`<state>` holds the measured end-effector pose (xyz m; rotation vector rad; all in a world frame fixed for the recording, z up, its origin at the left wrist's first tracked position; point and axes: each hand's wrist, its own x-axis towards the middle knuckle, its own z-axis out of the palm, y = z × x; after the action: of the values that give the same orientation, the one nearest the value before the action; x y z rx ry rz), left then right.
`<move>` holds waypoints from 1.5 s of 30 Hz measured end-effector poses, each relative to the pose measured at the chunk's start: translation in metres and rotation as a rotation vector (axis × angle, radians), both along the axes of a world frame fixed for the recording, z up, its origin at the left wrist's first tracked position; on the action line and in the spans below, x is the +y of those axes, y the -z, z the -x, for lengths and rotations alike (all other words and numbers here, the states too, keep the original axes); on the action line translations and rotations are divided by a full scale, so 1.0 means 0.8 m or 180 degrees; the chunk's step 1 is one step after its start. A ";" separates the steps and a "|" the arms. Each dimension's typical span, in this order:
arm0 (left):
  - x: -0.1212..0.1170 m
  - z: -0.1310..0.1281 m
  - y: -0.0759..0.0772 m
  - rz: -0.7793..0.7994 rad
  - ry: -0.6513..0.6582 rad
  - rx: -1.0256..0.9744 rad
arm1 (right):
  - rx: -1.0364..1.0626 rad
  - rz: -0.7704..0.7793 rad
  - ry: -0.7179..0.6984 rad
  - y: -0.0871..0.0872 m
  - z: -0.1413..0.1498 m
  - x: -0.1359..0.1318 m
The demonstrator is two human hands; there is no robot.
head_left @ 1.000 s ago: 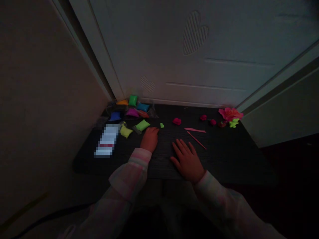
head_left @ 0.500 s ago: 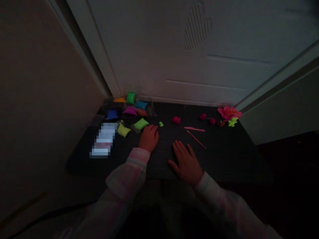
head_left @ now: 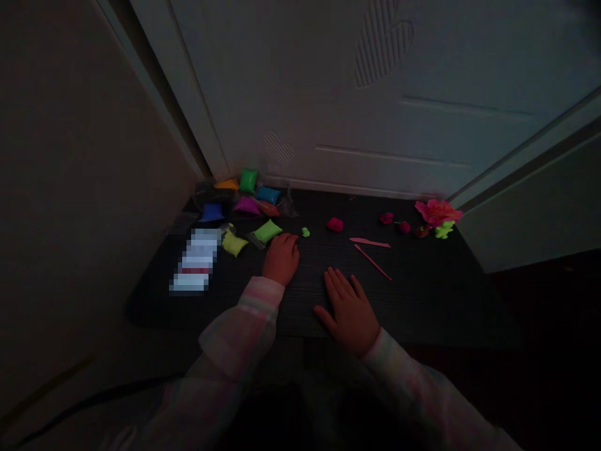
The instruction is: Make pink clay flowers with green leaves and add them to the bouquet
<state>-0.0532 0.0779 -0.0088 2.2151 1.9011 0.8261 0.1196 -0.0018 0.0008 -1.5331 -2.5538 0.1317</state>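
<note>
My left hand [head_left: 282,259] lies palm down on the dark table [head_left: 300,313], fingers stretched forward, beside a packet of light green clay [head_left: 267,232]. Just past its fingertips is a small lump of light green clay [head_left: 305,232]. My right hand [head_left: 352,313] rests flat on the table with the thumb spread. To its upper right lie a pink clay knife [head_left: 370,242] and a thin pink modelling stick [head_left: 373,262]. A red-pink clay lump [head_left: 335,224] sits ahead of both hands. Nothing shows in either hand.
At the back left are several clay packets, among them blue [head_left: 212,212], green [head_left: 248,180] and yellow [head_left: 233,243]. A blurred-out bright screen [head_left: 196,260] lies left. Back right hold small red clay pieces [head_left: 402,227], a pink flower [head_left: 436,212] and a yellow-green piece [head_left: 444,230]. A white door [head_left: 300,81] stands behind.
The view has shifted slightly, so the table things appear a little displaced. Both hands stay on the table in nearly the same places; nothing was picked up.
</note>
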 end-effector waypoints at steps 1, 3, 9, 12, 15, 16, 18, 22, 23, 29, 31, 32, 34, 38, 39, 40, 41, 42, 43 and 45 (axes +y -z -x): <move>0.000 0.000 0.000 0.0003 -0.0004 -0.0006 | 0.0014 0.0011 0.0000 0.001 0.000 -0.002; 0.000 -0.001 0.001 0.0001 -0.0017 -0.0014 | 0.0049 0.0029 0.0090 0.001 0.005 0.008; 0.000 0.000 0.001 -0.0038 0.0000 -0.0018 | 0.0115 -0.0017 0.0353 -0.001 0.021 0.053; 0.000 -0.001 -0.001 -0.0041 0.0010 -0.0044 | 0.0075 0.0029 0.0237 -0.001 0.011 0.025; -0.001 -0.002 -0.002 -0.0029 -0.0013 -0.0084 | 0.0049 0.0096 0.0088 -0.002 0.001 -0.001; -0.001 -0.002 -0.002 -0.0027 -0.0021 -0.0094 | 0.0049 0.0119 0.0091 -0.002 0.001 -0.001; -0.001 -0.002 -0.003 -0.0029 -0.0031 -0.0105 | 0.0066 0.0148 0.0172 -0.003 0.006 0.011; -0.002 0.000 -0.002 -0.0063 -0.0028 -0.0115 | 0.0112 0.0113 0.0326 -0.004 0.019 0.049; -0.002 0.001 -0.002 -0.0080 -0.0024 -0.0121 | 0.0111 0.0100 0.0328 -0.005 0.020 0.051; -0.001 0.000 -0.001 -0.0162 0.0043 -0.0165 | 0.0047 0.0158 0.0146 -0.006 0.004 0.006; -0.001 0.000 0.000 -0.0176 0.0052 -0.0168 | 0.0048 0.0179 0.0155 -0.006 0.004 0.004; -0.001 0.000 0.000 -0.0184 0.0047 -0.0167 | 0.0056 0.0176 0.0191 -0.005 0.006 0.010; -0.002 0.000 -0.001 -0.0205 0.0029 -0.0159 | 0.0078 0.0152 0.0289 -0.005 0.012 0.027; -0.005 0.001 -0.002 -0.0244 -0.0007 -0.0151 | 0.0120 0.0124 0.0341 -0.006 0.018 0.048; -0.005 0.001 -0.003 -0.0246 -0.0011 -0.0155 | 0.0123 0.0127 0.0323 -0.006 0.017 0.045; -0.005 0.001 -0.003 -0.0244 -0.0010 -0.0159 | 0.0124 0.0136 0.0298 -0.007 0.014 0.038; -0.006 0.001 -0.004 -0.0237 -0.0002 -0.0162 | 0.0124 0.0148 0.0274 -0.007 0.011 0.031; -0.006 0.001 -0.004 -0.0228 0.0009 -0.0165 | 0.0126 0.0160 0.0255 -0.007 0.008 0.023; -0.005 0.001 -0.004 -0.0220 0.0022 -0.0167 | 0.0134 0.0169 0.0245 -0.006 0.006 0.015; -0.005 0.000 -0.004 -0.0216 0.0049 -0.0167 | 0.0173 0.0171 0.0258 -0.005 0.005 0.008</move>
<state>-0.0535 0.0739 -0.0054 2.2200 1.8572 0.9502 0.1155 0.0047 0.0046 -1.6264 -2.4616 0.2306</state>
